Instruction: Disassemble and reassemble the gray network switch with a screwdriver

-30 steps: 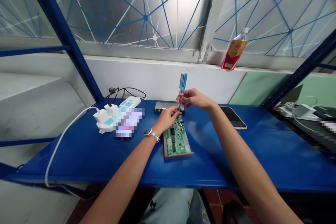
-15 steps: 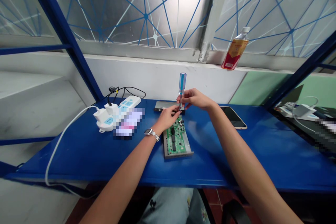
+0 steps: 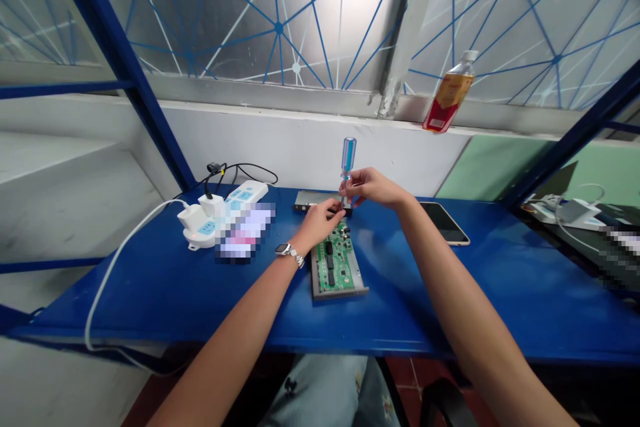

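A screwdriver [image 3: 349, 157] with a clear blue handle stands nearly upright, its shaft pinched in the fingers of my right hand [image 3: 369, 187]. My left hand [image 3: 321, 219] is closed, thumb and fingertips together beside the screwdriver's tip. Whether they pinch the tip or something small cannot be made out. Below them a green circuit board [image 3: 340, 260] lies in an uncovered grey metal case [image 3: 340, 295]; its far end is hidden by my left hand. Just behind my hands is a flat grey metal piece [image 3: 306, 200], partly covered by them.
On the left lie a white power strip [image 3: 255, 188] with plugs and a blurred-out phone-like object [image 3: 247, 230]. A dark-screened phone [image 3: 447, 223] rests right of my right forearm. A drink bottle [image 3: 450, 93] leans on the window ledge. Chargers and cables [image 3: 575, 212] sit at the far right.
Almost nothing differs. Both hands and the screwdriver keep their place over the far end of the board; the whole view has shifted very slightly.
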Available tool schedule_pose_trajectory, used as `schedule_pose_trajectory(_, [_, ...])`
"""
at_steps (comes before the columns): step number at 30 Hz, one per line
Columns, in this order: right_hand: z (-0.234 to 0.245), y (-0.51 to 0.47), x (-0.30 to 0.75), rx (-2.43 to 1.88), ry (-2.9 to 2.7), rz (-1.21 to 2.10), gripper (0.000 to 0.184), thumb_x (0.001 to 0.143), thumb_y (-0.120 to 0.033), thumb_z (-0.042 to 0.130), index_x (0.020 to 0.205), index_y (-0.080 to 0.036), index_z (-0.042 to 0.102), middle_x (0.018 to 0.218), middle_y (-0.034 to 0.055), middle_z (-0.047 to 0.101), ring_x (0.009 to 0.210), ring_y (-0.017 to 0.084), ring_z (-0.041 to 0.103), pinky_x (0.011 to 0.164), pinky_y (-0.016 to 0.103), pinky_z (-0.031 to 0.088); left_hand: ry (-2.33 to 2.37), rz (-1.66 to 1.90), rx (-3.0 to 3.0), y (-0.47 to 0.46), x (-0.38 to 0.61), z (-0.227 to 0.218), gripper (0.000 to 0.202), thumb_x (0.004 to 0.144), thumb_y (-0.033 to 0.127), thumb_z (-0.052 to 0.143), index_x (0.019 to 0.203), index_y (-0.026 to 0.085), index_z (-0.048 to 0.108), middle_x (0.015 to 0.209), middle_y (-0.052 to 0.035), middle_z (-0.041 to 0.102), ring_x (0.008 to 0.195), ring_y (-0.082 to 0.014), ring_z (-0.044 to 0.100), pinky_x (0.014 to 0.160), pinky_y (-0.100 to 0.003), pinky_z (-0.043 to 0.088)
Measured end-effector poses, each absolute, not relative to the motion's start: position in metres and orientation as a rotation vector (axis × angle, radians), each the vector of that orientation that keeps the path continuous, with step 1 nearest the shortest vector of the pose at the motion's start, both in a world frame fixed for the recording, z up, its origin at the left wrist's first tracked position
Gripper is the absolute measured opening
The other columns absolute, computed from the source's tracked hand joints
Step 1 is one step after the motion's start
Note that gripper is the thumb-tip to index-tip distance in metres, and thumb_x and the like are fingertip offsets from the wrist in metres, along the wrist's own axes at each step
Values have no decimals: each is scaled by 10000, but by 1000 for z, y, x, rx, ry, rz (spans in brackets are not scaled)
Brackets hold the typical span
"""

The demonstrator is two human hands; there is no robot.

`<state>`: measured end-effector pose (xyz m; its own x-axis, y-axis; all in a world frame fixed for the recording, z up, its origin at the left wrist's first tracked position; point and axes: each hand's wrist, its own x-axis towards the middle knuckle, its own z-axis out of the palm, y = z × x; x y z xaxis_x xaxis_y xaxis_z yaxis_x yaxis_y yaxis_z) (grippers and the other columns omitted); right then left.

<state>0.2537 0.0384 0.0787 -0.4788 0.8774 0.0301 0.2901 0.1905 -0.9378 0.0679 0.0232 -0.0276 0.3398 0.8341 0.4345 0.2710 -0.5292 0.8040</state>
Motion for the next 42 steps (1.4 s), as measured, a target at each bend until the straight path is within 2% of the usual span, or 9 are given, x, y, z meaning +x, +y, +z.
schedule_pose_trajectory(5, [81, 37, 255, -1047, -1852, 1375, 169, 752, -245, 781, 863, -137, 712, 745, 32, 709, 614, 124, 644, 542, 232, 540, 960, 1154, 2007, 24, 67, -29, 314, 948, 341, 605, 1195, 168, 692, 1092, -109, 764, 1007, -235, 738, 924, -379, 612])
schedule_pose_trajectory(11, [78, 38, 254, -1044, -1795, 1387, 195, 768, -250, 769, 917, -137, 712, 887, 77, 749, 624, 121, 643, 531, 227, 543, 897, 1131, 1977, 25, 68, -29, 212, 962, 280, 565, 1057, 172, 721, 1048, -96, 787, 1024, -237, 748, 949, -380, 598])
schedule_pose_trajectory(13, [77, 38, 254, -1070, -1782, 1315, 255, 735, -251, 815, 935, -149, 695, 859, 61, 734, 630, 125, 643, 518, 227, 543, 930, 1140, 1976, 25, 68, -29, 198, 958, 312, 587, 1016, 176, 719, 1017, -93, 787, 1000, -237, 749, 931, -373, 600])
schedule_pose_trajectory(16, [75, 40, 254, -1084, -1795, 1259, 297, 670, -261, 879, 825, -162, 646, 759, 24, 681, 638, 133, 643, 528, 239, 561, 967, 1164, 1971, 24, 67, -28, 191, 946, 344, 615, 976, 176, 702, 970, -81, 774, 944, -225, 747, 899, -359, 604])
schedule_pose_trajectory(19, [75, 40, 254, -1067, -1841, 1285, 286, 686, -285, 873, 755, -163, 624, 695, 12, 647, 644, 136, 648, 549, 241, 566, 997, 1183, 1958, 23, 68, -27, 199, 935, 359, 629, 965, 169, 682, 950, -77, 753, 898, -214, 742, 861, -347, 612])
schedule_pose_trajectory(28, [79, 38, 254, -1045, -1836, 1378, 149, 802, -272, 752, 870, -147, 710, 772, 46, 711, 637, 129, 645, 565, 240, 556, 1033, 1136, 1982, 24, 68, -28, 318, 920, 291, 635, 1199, 149, 693, 1217, -140, 741, 966, -252, 756, 899, -394, 616])
schedule_pose_trajectory(34, [79, 36, 254, -1013, -1820, 1418, 194, 813, -307, 749, 915, -144, 725, 942, 88, 748, 657, 122, 640, 582, 250, 564, 875, 1119, 1957, 23, 68, -26, 226, 947, 252, 582, 1095, 181, 737, 1079, -83, 786, 1017, -241, 748, 970, -395, 588])
schedule_pose_trajectory(37, [78, 37, 253, -1057, -1823, 1325, 245, 764, -293, 807, 942, -158, 706, 838, 48, 725, 640, 123, 641, 544, 232, 542, 942, 1156, 1941, 23, 69, -26, 163, 923, 288, 636, 975, 168, 734, 981, -83, 784, 939, -232, 752, 919, -378, 602])
schedule_pose_trajectory(42, [74, 39, 251, -1058, -1864, 1265, 304, 679, -317, 883, 754, -161, 633, 695, 17, 664, 662, 146, 665, 575, 252, 573, 1007, 1214, 1937, 22, 70, -27, 168, 897, 332, 677, 903, 167, 707, 889, -66, 763, 831, -209, 742, 804, -332, 611])
